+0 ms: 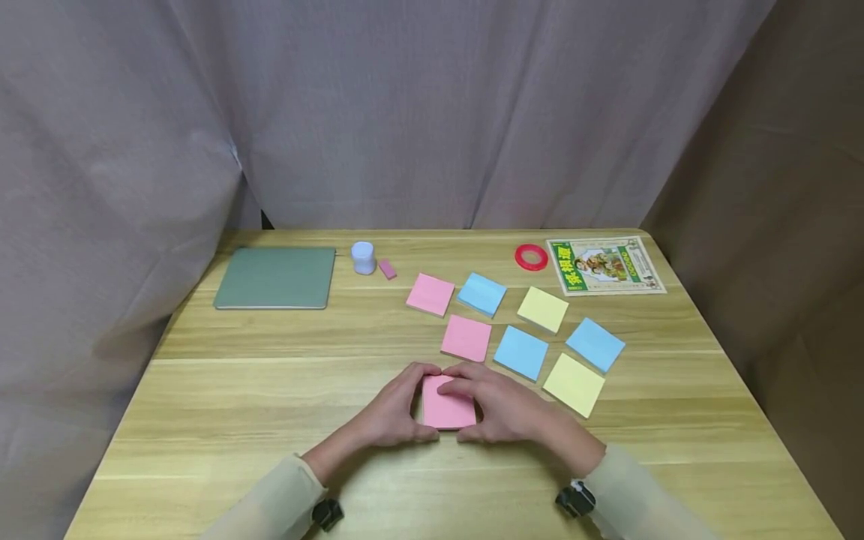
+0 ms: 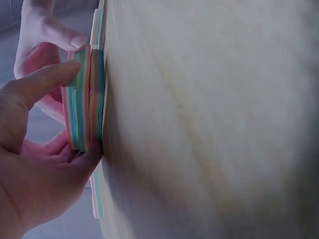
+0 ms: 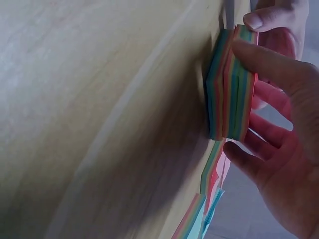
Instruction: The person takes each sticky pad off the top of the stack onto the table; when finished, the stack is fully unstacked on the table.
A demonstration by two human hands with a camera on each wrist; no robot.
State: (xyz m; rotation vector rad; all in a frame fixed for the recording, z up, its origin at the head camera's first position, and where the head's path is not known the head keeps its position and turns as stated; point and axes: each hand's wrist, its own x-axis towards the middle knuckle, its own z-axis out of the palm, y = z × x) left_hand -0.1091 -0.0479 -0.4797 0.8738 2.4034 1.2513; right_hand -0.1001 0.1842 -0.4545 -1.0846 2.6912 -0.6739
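Left hand: left hand (image 1: pixel 394 409) curled round the near-left side of a pink-topped sticky-note pad (image 1: pixel 447 409); thumb on the top sheet, fingers on the left edge. In the left wrist view the thumb (image 2: pixel 47 82) presses the layered block (image 2: pixel 84 99) from above.
Right hand: right hand (image 1: pixel 502 405) cups the same pad from 3 o'clock, fingers lying over its far-right corner, thumb on the near edge. Right wrist view shows the pad (image 3: pixel 232 89) pinched, its stripes of pink, green and blue paper visible edge-on.
Why held so: judged, two hands from opposite sides square the block and keep the loose layers from sliding; it looks like two pads stacked, the upper slightly offset.
Pad position: on the wooden worktop (image 1: pixel 236 397), near centre, close to the front edge.
Neighbours: six other pads fan out from 12 to 2 o'clock of the held one: pink (image 1: pixel 430 293), pink (image 1: pixel 466 337), blue (image 1: pixel 481 293), blue (image 1: pixel 521 352), yellow (image 1: pixel 543 308), yellow (image 1: pixel 574 384), plus a blue one (image 1: pixel 595 343) at far right. The nearest pink lies just beyond the fingertips, apart.
Far edge: green mat (image 1: pixel 276 277), small white jar (image 1: pixel 363 257), pink eraser (image 1: pixel 388 268), red tape ring (image 1: pixel 531 256), printed booklet (image 1: pixel 604 265).
Open room: bare wood from 7 to 10 o'clock of the hands; crowded toward 1 to 3 o'clock.
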